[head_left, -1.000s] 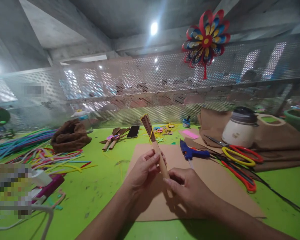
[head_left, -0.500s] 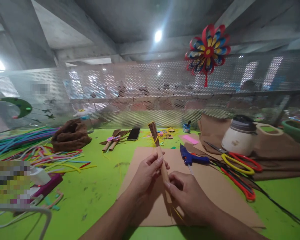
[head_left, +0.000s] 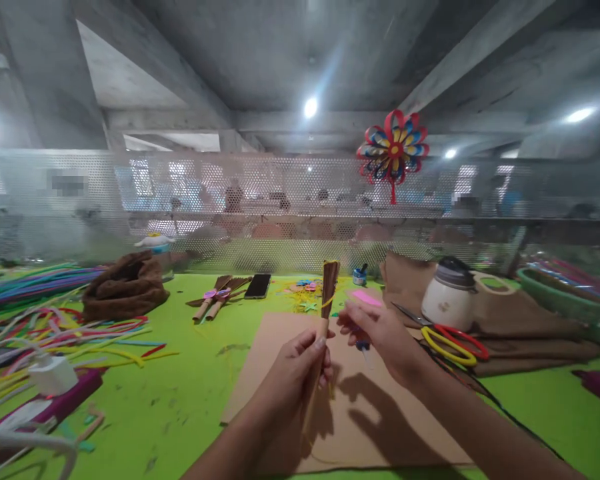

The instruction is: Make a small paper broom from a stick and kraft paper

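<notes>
A miniature broom stands almost upright in front of me, with dark brown bristles, yellow thread around them and a rolled tan paper handle. My left hand is closed around the upper part of that handle. To the right of the bristles is my right hand, raised, its fingers curled together; whether they pinch a thread is too small to tell. Behind it, the blue glue gun is mostly hidden. Under both hands lies a tan cardboard sheet. A loose yellow thread trails below the handle.
Two similar small brooms lie beside a phone. Scissors and a white jug stand right, near brown cloth. Colourful pipe cleaners and a purple power strip are left. A perforated screen rises behind.
My right hand has let go of the lower handle and moved up beside the bristles, in front of the glue gun. The broom is now more upright in my left hand. The view has shifted.
</notes>
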`<move>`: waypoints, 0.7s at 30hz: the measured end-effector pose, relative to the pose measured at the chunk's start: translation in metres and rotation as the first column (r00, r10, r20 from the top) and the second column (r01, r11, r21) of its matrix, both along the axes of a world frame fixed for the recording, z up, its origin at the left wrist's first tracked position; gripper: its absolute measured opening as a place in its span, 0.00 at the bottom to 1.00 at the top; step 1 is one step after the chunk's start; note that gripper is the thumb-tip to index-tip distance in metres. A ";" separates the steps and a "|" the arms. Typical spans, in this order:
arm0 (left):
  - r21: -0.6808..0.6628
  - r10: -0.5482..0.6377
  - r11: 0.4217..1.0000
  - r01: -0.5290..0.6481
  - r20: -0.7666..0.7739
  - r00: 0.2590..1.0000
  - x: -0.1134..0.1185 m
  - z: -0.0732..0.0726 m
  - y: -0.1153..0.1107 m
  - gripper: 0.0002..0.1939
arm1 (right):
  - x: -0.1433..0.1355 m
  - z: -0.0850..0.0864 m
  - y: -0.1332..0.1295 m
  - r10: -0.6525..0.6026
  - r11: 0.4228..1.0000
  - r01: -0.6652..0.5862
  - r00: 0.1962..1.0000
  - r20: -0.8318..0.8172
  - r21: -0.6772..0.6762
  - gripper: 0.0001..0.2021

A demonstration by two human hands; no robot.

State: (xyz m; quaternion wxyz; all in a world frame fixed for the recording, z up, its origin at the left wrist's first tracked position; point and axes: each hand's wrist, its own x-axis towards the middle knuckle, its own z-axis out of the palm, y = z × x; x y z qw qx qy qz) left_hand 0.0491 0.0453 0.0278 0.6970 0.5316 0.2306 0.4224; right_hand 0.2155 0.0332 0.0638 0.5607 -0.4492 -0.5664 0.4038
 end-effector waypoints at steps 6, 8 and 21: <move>0.043 -0.027 0.999 0.031 -0.083 0.996 0.001 -0.001 -0.006 0.15 | -0.006 0.008 0.009 0.000 0.999 0.007 0.985 -0.172 0.041 0.18; 0.054 -0.022 0.998 0.027 -0.099 0.995 -0.001 -0.001 -0.006 0.15 | -0.006 0.005 0.009 0.005 0.999 0.004 0.982 -0.188 0.046 0.17; 0.185 0.141 0.977 -0.101 -0.219 0.965 0.002 -0.005 -0.001 0.18 | -0.003 -0.004 0.016 -0.193 0.975 0.189 0.981 0.023 0.121 0.13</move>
